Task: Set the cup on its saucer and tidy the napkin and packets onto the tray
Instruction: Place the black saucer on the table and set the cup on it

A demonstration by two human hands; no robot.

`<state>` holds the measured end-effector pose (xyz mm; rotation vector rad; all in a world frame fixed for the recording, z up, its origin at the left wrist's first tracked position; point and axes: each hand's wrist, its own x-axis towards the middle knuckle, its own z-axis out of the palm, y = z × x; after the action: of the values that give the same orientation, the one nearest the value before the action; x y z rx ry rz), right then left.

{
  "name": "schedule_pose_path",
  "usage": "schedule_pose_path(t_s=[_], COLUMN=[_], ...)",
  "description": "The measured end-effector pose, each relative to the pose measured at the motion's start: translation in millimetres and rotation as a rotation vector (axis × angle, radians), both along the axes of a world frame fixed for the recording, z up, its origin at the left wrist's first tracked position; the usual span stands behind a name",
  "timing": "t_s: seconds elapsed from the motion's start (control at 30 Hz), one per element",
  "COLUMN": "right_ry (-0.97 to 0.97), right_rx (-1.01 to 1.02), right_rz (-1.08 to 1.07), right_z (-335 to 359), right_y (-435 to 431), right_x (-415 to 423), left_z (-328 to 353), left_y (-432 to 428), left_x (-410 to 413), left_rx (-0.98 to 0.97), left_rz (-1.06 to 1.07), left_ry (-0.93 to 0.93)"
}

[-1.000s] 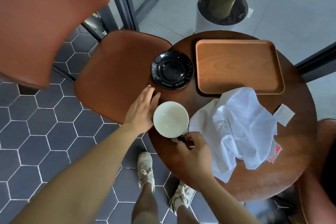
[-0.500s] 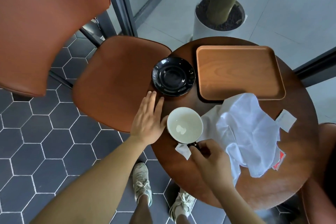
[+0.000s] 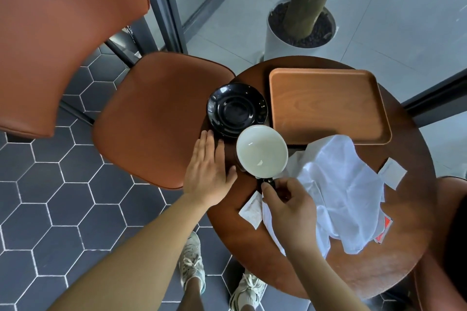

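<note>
Just near of the saucer (image 3: 237, 109), the cup (image 3: 262, 150) is held by its dark handle, pinched in the right hand (image 3: 290, 206) fingers; its far rim overlaps the saucer's edge. The left hand (image 3: 208, 171) lies flat, fingers spread, beside the cup. Napkin (image 3: 341, 189) and packet (image 3: 251, 209) lie off the tray (image 3: 326, 106).

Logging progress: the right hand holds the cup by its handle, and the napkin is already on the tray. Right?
Not quite. The head view shows the napkin lying on the table, only nearing the tray. The right hand does hold the cup by its handle.
</note>
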<state>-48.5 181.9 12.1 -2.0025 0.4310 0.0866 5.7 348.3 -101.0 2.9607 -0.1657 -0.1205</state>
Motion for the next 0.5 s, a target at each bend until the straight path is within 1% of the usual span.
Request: schedule_pose_path(t_s=[0.1, 0.23, 0.4, 0.5], right_ry=[0.002, 0.015, -0.026, -0.046], right_rx=[0.011, -0.03, -0.056, -0.111], right_rz=[-0.012, -0.035, 0.005, 0.055], right_z=[-3.5, -24.3, -33.4, -39.0], right_y=[1.1, -11.1, -1.6, 5.4], right_x=[9.3, 29.5, 68.4, 93.3], left_z=[-3.6, -5.3, -7.9, -8.1], left_y=[-10.2, -11.1, -10.4, -10.3], left_x=[-4.7, -3.4, -3.9, -3.6], left_rx=[0.003, 0.029, 0.026, 0.029], left_rz=[0.054, 0.065, 0.063, 0.063], left_ry=[-0.006, -0.021, -0.033, -0.039])
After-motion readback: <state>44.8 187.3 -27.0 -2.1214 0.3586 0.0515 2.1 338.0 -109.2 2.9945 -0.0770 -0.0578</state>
